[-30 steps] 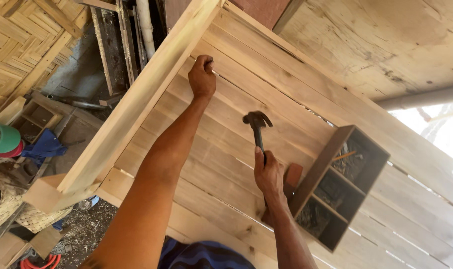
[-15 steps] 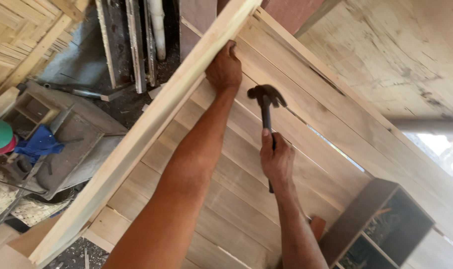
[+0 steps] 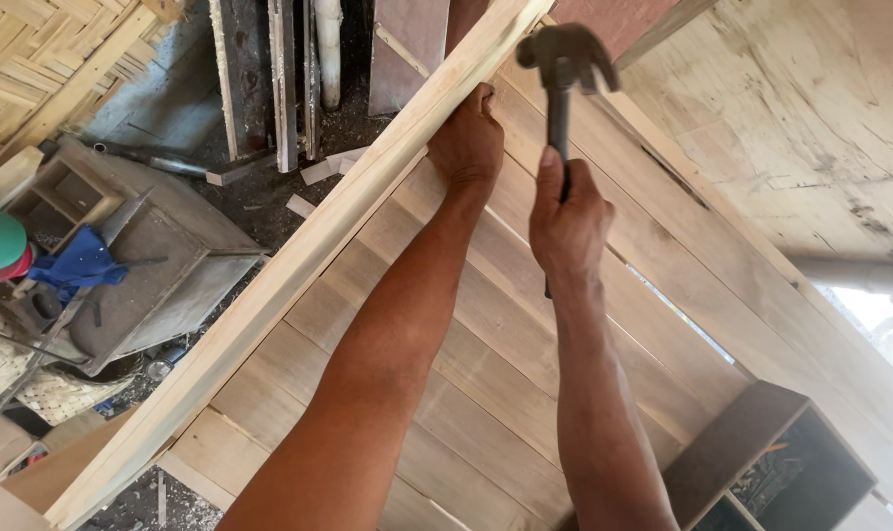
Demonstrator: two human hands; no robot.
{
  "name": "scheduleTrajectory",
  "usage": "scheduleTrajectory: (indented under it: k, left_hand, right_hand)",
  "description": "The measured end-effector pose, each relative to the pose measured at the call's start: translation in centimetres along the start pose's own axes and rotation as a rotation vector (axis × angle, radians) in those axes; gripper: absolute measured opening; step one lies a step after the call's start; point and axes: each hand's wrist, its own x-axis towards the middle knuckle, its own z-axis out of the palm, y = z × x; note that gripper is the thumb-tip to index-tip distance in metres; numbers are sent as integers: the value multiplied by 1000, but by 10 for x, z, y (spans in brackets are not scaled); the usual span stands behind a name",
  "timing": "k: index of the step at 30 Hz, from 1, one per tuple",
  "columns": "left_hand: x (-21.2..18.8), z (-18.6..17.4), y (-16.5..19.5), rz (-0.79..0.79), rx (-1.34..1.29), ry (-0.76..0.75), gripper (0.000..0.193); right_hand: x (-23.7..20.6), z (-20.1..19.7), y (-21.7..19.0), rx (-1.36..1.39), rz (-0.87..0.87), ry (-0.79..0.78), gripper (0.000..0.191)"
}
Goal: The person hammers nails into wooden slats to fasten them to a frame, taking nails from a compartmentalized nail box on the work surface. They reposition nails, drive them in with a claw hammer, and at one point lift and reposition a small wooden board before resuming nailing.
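The right hand [image 3: 567, 221] wrapped its fingers around one claw hammer [image 3: 564, 69], arm stretched upward, head raised over the plank wall [image 3: 525, 344]. The left hand [image 3: 469, 138] pressed, fingers curled, against one long pale batten [image 3: 299, 265] lying aslant across the planks.

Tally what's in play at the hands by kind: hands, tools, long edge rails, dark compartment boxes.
Hands: 2, left hand on the rail, right hand gripping the hammer
Hammers: 1, hammer raised
Long edge rails: 1, pale wooden rail
Dark compartment boxes: 1, box at lower right on the plank panel
Total: 5
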Motion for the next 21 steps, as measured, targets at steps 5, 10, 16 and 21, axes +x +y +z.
scheduleTrajectory:
  k: [5,10,16,21]
  left_hand:
    - [-1,0,1,0,-7,8,14]
    - [-3,1,1,-85,-2,-82,9]
    - [1,3,2,-58,37,-67,11]
    - [0,-2,4,-9,11,40,12]
  right_hand:
    - [4,8,3,-95,-16,-24,47]
    - [-9,-2,4,10,-123,131,54]
    - [0,8,1,-103,-25,-43,48]
    - [-9,0,1,9,-121,122,49]
